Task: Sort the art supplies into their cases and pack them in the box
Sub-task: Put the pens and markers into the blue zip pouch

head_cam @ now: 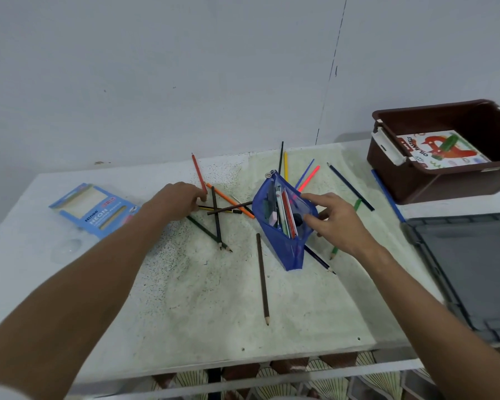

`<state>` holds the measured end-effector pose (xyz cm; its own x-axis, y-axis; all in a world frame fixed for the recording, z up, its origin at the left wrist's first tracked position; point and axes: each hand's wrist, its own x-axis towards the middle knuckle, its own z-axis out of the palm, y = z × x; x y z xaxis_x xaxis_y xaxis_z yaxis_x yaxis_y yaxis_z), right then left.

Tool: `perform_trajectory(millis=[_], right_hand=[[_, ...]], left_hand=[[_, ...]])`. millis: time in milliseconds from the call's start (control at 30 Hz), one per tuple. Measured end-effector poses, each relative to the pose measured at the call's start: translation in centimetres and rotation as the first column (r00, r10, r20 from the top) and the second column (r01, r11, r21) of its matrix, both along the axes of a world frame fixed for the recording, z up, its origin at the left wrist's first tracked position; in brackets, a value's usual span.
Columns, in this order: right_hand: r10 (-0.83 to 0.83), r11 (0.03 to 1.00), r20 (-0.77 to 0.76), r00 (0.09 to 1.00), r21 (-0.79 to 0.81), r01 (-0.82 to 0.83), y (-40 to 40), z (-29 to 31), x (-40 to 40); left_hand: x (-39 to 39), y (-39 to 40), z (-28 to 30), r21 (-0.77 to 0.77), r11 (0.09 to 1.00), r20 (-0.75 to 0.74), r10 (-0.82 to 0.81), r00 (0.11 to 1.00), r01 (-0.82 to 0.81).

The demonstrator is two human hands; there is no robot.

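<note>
A blue mesh pouch (292, 252) stands open mid-table with pens and pencils inside. My right hand (338, 226) pinches the pouch's right wall, thumb inside the opening. My left hand (173, 202) reaches into a pile of crossed coloured pencils (218, 217); its curled fingertips pinch the near end of a red pencil (198, 171). More pencils (350, 186) lie fanned behind and to the right of the pouch. A brown pencil (262, 280) lies alone in front. A blue Neon pencil case (94, 209) lies flat at the left. The brown plastic box (410, 180) at the back right holds an oil pastels pack (442, 150).
A grey plastic lid or crate (474, 269) lies at the right edge below the brown box. A blue pencil (387, 194) lies between the box and the mat. The stained white mat (214, 313) covers the table; the table's front edge is near me.
</note>
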<state>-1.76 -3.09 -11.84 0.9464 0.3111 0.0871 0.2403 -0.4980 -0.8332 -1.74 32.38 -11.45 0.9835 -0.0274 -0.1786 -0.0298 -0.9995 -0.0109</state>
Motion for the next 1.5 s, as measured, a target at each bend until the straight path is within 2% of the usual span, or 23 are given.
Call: perform_trajectory(millis=[100, 267, 333, 433, 567, 633, 733, 867, 933, 1000, 1067, 1133, 1233, 1300, 1367, 1500], right_hand=[[0.007, 1.0, -0.005, 1.0, -0.021, -0.007, -0.1, 0.0, 0.2], [0.017, 1.0, -0.027, 0.999, -0.007, -0.018, 0.1, 0.1, 0.5], [0.021, 1.0, -0.044, 0.999, 0.015, -0.021, 0.2, 0.0, 0.6], [0.027, 0.998, -0.081, 0.996, 0.054, -0.023, 0.3, -0.1, 0.7], [0.042, 0.992, -0.133, 0.99, 0.121, -0.026, 0.5, 0.1, 0.5], [0.05, 0.992, -0.143, 0.988, 0.125, -0.032, 0.5, 0.2, 0.4], [0.053, 0.993, -0.146, 0.988, 0.115, -0.036, 0.4, 0.5, 0.3], [0.056, 0.994, -0.138, 0.989, 0.096, -0.043, 0.2, 0.8, 0.0], [0.053, 0.995, -0.138, 0.989, 0.089, -0.041, 0.0, 0.8, 0.0], [0.052, 0.996, -0.136, 0.989, 0.084, -0.04, 0.0, 0.7, -0.1], [0.048, 0.996, -0.136, 0.99, 0.084, -0.037, 0.1, 0.6, 0.0], [0.038, 0.996, -0.142, 0.989, 0.082, -0.027, 0.2, 0.6, 0.0], [0.028, 0.996, -0.152, 0.988, 0.084, -0.015, 0.4, 0.8, -0.1], [0.027, 0.997, -0.153, 0.988, 0.082, -0.014, 0.4, 0.9, -0.2], [0.032, 0.996, -0.15, 0.988, 0.088, -0.019, 0.4, 0.9, -0.2], [0.043, 0.992, -0.159, 0.986, 0.121, -0.024, 0.3, 1.1, -0.4]], left_hand=[[-0.5, 0.4, 1.0, 0.083, 0.996, -0.007, -0.023, 1.0, 0.023], [-1.3, 2.2, 4.5, 0.157, 0.983, 0.066, 0.081, 0.995, -0.09], [-1.9, 2.8, 6.2, 0.141, 0.98, 0.076, 0.132, 0.988, -0.142], [-3.3, 2.7, 8.0, 0.012, 0.986, 0.1, 0.165, 0.981, -0.167], [-5.6, -0.8, 8.7, -0.309, 0.942, 0.094, 0.165, 0.982, -0.128], [-6.0, -3.0, 8.3, -0.367, 0.924, 0.08, 0.147, 0.986, -0.108], [-5.6, -5.3, 7.5, -0.294, 0.944, 0.055, 0.172, 0.984, -0.148], [-5.6, -6.6, 7.3, 0.011, 0.946, 0.101, 0.321, 0.942, -0.324], [-5.9, -6.7, 7.6, 0.074, 0.922, 0.147, 0.368, 0.918, -0.381], [-5.9, -6.6, 7.8, 0.015, 0.912, 0.19, 0.401, 0.896, -0.411], [-5.9, -6.9, 7.9, -0.154, 0.905, 0.219, 0.424, 0.879, -0.398], [-6.0, -8.2, 8.2, -0.366, 0.867, 0.139, 0.411, 0.901, -0.339], [-6.3, -11.0, 8.9, -0.606, 0.739, -0.089, 0.307, 0.947, -0.296], [-6.3, -12.5, 9.1, -0.681, 0.647, -0.22, 0.265, 0.939, -0.342], [-5.7, -13.4, 8.6, -0.703, 0.597, -0.286, 0.26, 0.922, -0.386], [-4.2, -15.2, 7.1, -0.742, 0.521, -0.289, 0.317, 0.903, -0.421]])
